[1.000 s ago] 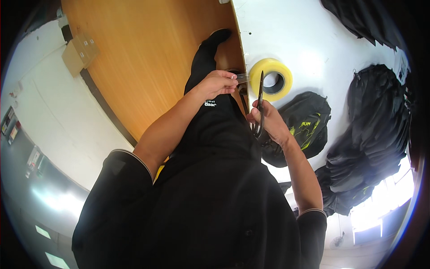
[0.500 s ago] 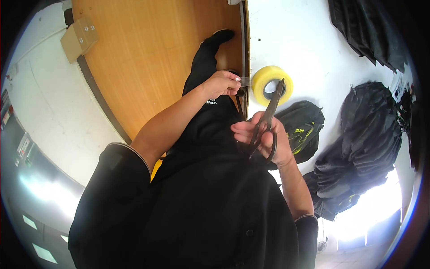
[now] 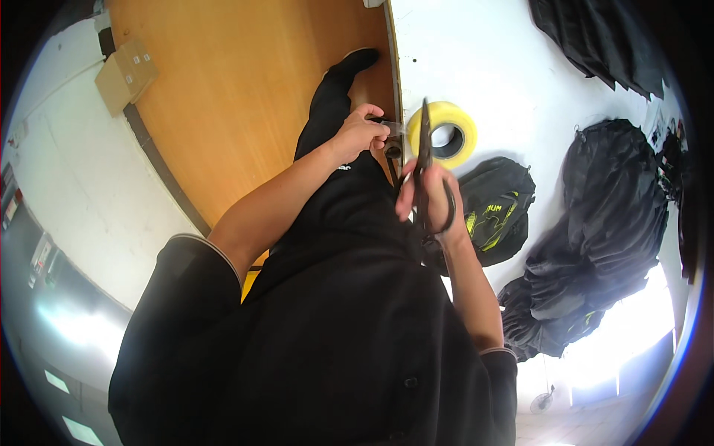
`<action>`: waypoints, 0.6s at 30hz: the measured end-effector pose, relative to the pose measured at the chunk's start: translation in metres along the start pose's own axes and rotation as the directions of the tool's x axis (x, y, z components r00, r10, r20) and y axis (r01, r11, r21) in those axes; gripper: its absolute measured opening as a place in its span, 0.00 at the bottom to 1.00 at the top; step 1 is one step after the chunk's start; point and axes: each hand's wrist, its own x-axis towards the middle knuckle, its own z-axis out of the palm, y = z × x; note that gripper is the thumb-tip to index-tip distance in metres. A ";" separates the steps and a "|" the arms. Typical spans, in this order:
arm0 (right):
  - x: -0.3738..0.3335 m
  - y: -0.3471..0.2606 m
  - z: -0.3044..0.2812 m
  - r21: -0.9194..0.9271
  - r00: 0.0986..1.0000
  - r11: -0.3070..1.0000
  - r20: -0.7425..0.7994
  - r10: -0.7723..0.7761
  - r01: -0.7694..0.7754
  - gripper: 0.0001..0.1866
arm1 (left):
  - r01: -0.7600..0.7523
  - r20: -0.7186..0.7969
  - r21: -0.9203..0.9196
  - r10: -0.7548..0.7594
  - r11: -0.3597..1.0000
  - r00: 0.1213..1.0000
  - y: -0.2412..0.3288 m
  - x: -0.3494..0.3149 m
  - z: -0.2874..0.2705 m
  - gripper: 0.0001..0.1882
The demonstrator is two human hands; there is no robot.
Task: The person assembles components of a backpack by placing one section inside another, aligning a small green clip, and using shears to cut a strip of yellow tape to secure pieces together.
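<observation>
My left hand (image 3: 361,135) pinches the free end of a clear strip of tape (image 3: 394,128) between thumb and fingers. The strip leads to a yellowish roll of packing tape (image 3: 467,125) lying near the left edge of the white table (image 3: 483,67). In my right hand (image 3: 445,195) is a pair of dark scissors (image 3: 425,141), with fingers through the handles. Its blades point away from me and look closed, crossing in front of the roll's left side beside the strip. Whether they touch the tape I cannot tell.
A black bag with yellow-green print (image 3: 494,212) lies right of my right hand. More black bags (image 3: 613,178) are heaped farther right, and black fabric (image 3: 599,44) lies at the far right. Left of the table is a wood-coloured surface (image 3: 223,89); a cardboard box (image 3: 119,82) sits beyond it.
The scissors have swung left and upright, from in front of the roll's hole to its left side. My right hand has moved slightly up and left. The left hand still grips the tape.
</observation>
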 end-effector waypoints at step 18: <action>0.115 0.020 -0.017 0.120 0.913 0.973 -0.383 -0.138 0.197 0.13 | -0.136 0.088 0.318 0.114 0.938 0.990 0.006 -0.005 0.016 0.14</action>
